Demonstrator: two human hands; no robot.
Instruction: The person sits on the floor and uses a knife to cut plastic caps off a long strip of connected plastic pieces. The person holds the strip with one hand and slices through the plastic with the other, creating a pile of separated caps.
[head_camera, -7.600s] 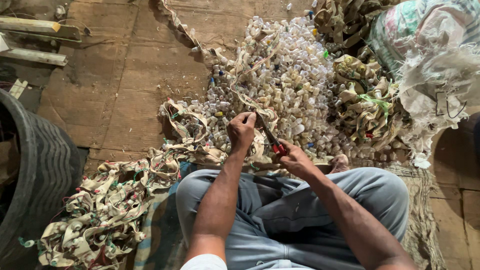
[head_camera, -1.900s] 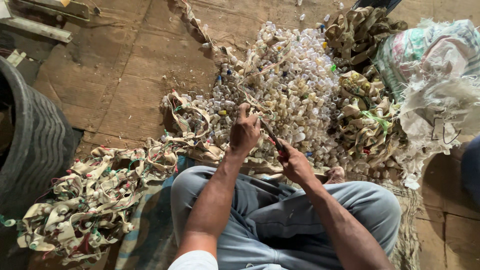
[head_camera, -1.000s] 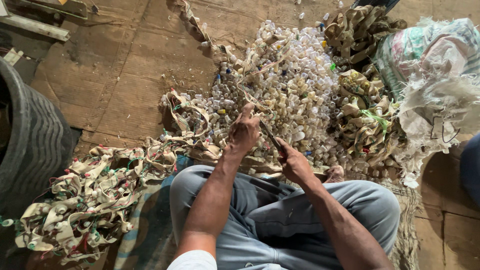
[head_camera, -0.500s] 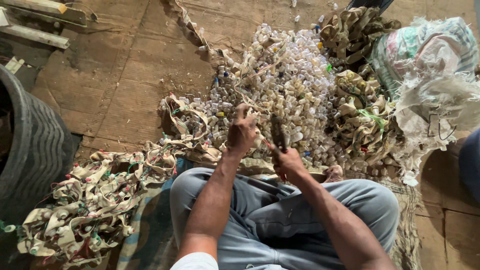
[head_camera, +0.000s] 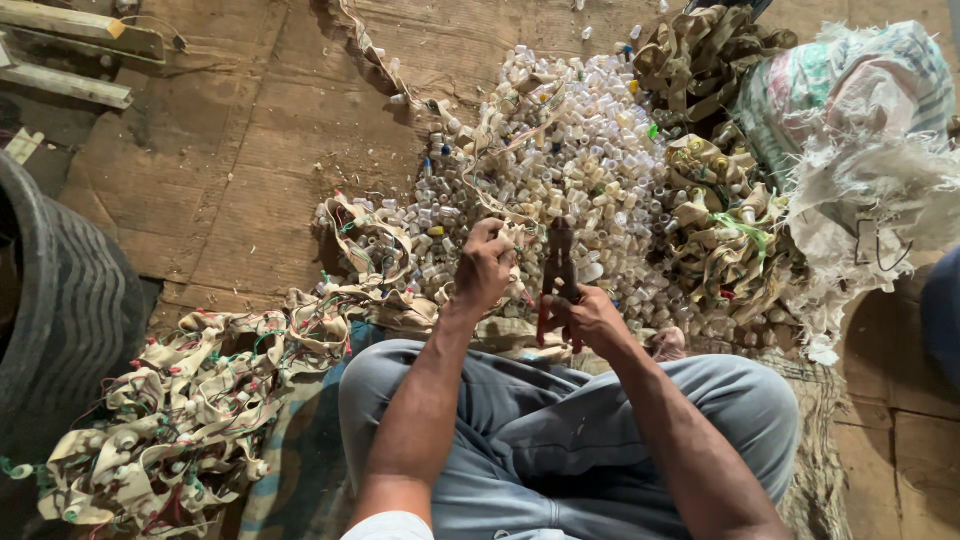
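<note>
Cutters (head_camera: 558, 268) stand upright in my right hand (head_camera: 590, 320), fingers wrapped round the handles, just right of my left hand (head_camera: 485, 268) pinching a strip (head_camera: 500, 205).

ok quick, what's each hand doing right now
Left hand: closed on a strip of tape with small plastic sockets.
Right hand: closed on the red-handled pliers.

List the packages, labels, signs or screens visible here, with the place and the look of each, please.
Woven plastic sack: top right, beside the pile of small white pieces; bulging, white with green and pink stripes, frayed edge.
Faint dark print on the sack's white flap: right edge; too small to make out.
No signs or screens.
</note>
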